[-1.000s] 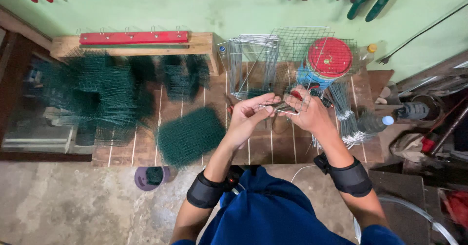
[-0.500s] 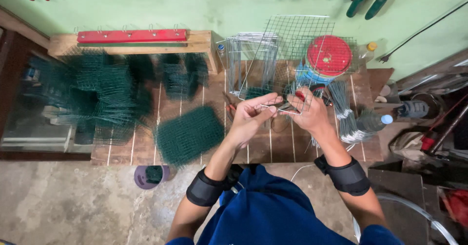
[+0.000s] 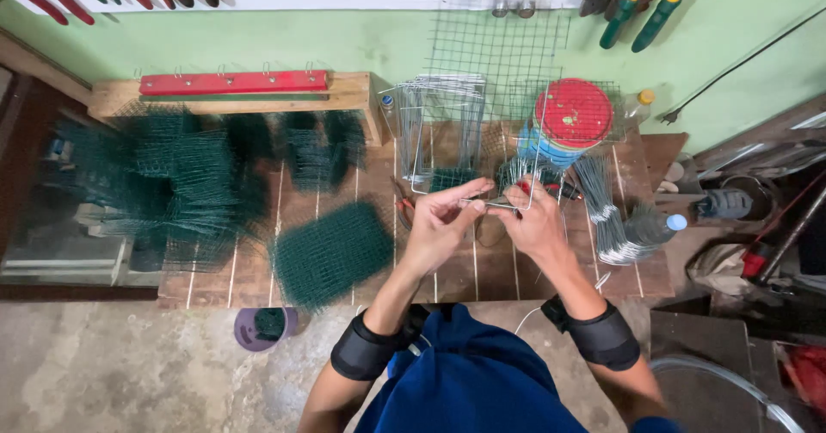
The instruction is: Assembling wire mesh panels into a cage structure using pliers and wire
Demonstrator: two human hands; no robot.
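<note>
Both hands meet over the middle of the wooden table [image 3: 258, 278], near its front edge. The left hand [image 3: 439, 226] has its fingers [image 3: 469, 194] pinched together on a thin bent wire piece [image 3: 492, 203]; the right hand [image 3: 533, 226] clamps the wire's other end, seemingly with red-handled pliers [image 3: 551, 189]. To do this well, I judge the wire should stay taut and level, pinched close to the bend so it does not twist.

A round can with a red lid [image 3: 572, 113] and blue-striped side stands at the table's back right; its label is too small to tell. A red strip [image 3: 232, 82] lies along the back left edge.
</note>
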